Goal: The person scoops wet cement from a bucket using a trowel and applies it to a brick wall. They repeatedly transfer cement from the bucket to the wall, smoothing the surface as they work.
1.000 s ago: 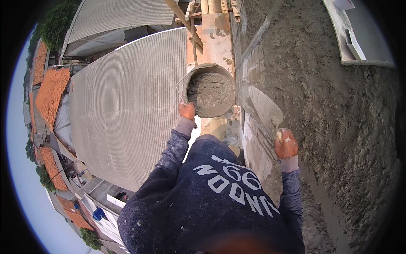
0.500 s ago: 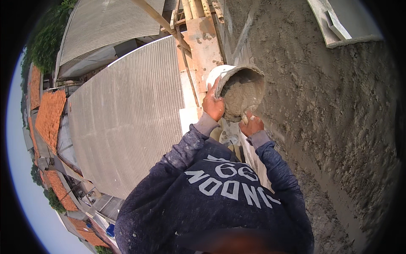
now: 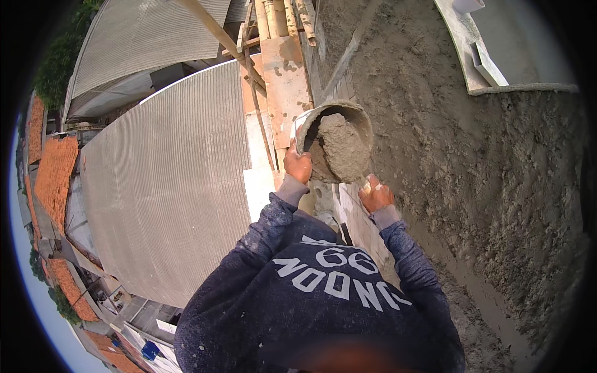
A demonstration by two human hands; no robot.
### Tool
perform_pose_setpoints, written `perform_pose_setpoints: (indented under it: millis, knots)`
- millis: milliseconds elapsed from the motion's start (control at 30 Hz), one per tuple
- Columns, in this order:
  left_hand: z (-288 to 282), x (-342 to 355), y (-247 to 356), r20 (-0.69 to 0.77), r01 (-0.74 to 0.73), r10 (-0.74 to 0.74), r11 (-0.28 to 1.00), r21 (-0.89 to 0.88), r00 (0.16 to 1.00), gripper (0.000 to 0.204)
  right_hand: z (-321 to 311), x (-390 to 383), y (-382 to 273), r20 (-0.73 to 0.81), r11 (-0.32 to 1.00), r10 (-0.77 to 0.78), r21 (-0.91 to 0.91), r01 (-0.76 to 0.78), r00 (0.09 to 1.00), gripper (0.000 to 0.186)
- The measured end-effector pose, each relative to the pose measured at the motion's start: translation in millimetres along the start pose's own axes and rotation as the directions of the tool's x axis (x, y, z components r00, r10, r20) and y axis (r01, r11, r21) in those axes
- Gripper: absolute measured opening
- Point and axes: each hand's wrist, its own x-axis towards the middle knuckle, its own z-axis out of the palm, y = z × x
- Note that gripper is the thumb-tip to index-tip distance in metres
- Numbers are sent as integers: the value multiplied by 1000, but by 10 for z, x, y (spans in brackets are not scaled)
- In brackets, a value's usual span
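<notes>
A white, mortar-caked bucket (image 3: 305, 121) is tipped toward the rough, wet plaster wall (image 3: 472, 180) on the right, held at its left side in the grip of my left hand (image 3: 297, 163). A heaped lump of grey mortar (image 3: 342, 146) shows inside its mouth; the trowel blade seems hidden beneath it. Closed round the trowel's pale handle (image 3: 367, 185), my right hand (image 3: 377, 196) is just below the bucket's lower right rim.
Beyond the bucket are narrow scaffold boards (image 3: 280, 74), bamboo poles (image 3: 217, 31) and a slanting stick. Corrugated roofs (image 3: 161, 186) and orange tiled roofs (image 3: 56, 180) lie below to the left. A window frame (image 3: 466, 50) is set in the wall at upper right.
My left hand has raised and tilted the bucket rightward. The trowel hand has moved left to the bucket; the blade, earlier beside the wall, is now hidden under a lump of mortar.
</notes>
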Motion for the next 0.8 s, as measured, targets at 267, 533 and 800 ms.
perform_pose_setpoints:
  millis: [267, 533, 800]
  knots:
    - [-322, 160, -378, -167, 129, -162, 973, -192, 973, 56, 11, 150, -388, 12, 979, -185, -90, 185, 983, 37]
    - [-1303, -89, -849, -442, 57, -236, 923, -380, 866, 51, 4, -12, -1137, -18, 776, -620, 133, 617, 784, 51]
    - [-1955, -161, -347, -795, 467, -301, 884, -25, 527, 47, -1490, 1267, -770, 462, 587, -432, 796, -147, 775, 45]
